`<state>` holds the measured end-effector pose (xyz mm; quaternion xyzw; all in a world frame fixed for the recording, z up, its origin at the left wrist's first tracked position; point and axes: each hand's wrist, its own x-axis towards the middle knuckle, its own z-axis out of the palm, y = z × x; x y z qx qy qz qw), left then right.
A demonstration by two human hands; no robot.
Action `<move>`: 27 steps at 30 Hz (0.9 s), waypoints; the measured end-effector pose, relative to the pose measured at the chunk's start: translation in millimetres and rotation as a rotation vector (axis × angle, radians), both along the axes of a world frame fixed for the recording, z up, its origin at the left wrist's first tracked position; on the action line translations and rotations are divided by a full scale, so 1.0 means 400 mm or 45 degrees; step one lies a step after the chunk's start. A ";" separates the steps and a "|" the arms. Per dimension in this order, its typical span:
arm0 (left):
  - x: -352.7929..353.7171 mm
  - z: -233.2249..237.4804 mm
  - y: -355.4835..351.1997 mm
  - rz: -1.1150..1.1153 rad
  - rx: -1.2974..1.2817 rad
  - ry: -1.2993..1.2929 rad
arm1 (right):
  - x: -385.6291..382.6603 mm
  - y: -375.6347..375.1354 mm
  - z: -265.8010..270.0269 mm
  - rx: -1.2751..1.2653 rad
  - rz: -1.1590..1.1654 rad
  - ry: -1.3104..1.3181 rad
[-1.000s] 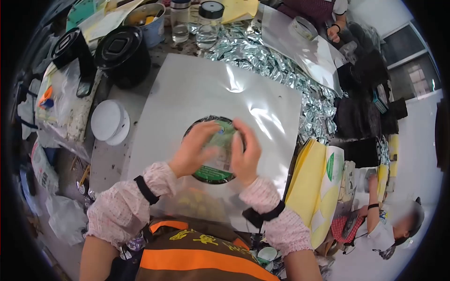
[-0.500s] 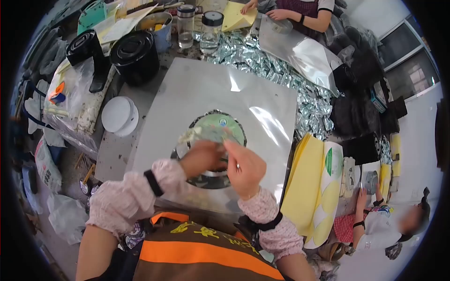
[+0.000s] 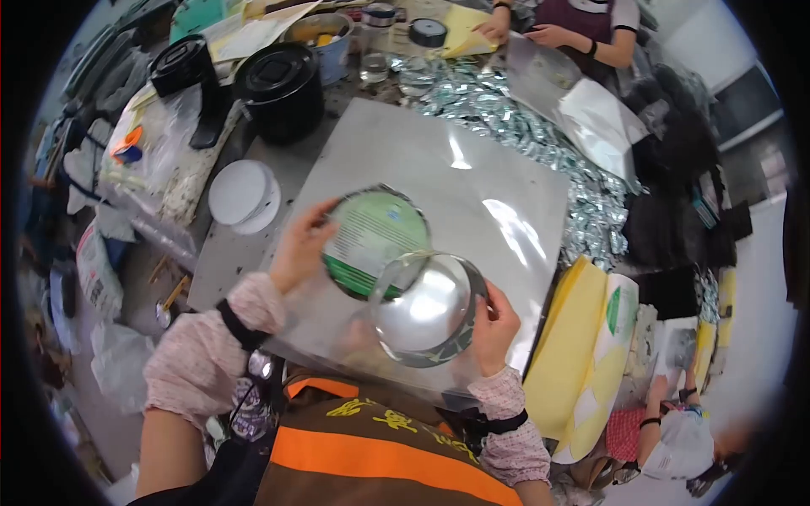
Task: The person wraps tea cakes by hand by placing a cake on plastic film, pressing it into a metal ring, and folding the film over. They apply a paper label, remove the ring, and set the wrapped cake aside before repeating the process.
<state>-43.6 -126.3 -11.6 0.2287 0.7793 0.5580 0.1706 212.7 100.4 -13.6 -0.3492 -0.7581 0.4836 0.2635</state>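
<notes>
My left hand (image 3: pixel 297 246) holds a round green-and-white labelled disc (image 3: pixel 374 236) by its left edge, tilted up over the silver sheet (image 3: pixel 472 169). Gripped at its right rim by my right hand (image 3: pixel 496 325), a clear round lid or dish (image 3: pixel 426 305) with a dark patterned rim overlaps the disc's lower right. Both things are lifted just above the sheet, close to my chest.
A white round lid (image 3: pixel 243 194) lies left of the sheet; black pots (image 3: pixel 283 84) stand behind it. Silver foil packets (image 3: pixel 540 143) pile at the back right, yellow sheets (image 3: pixel 574 346) at right. Another person's hands (image 3: pixel 523 29) work at the far side.
The hands have come apart: the left has lifted the green disc up and left, the right has drawn the clear round lid down and right. The view shifted slightly.
</notes>
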 end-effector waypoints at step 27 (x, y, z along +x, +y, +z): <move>-0.016 0.146 -0.171 -0.497 -0.139 0.010 | 0.000 -0.240 0.051 0.552 1.284 -0.034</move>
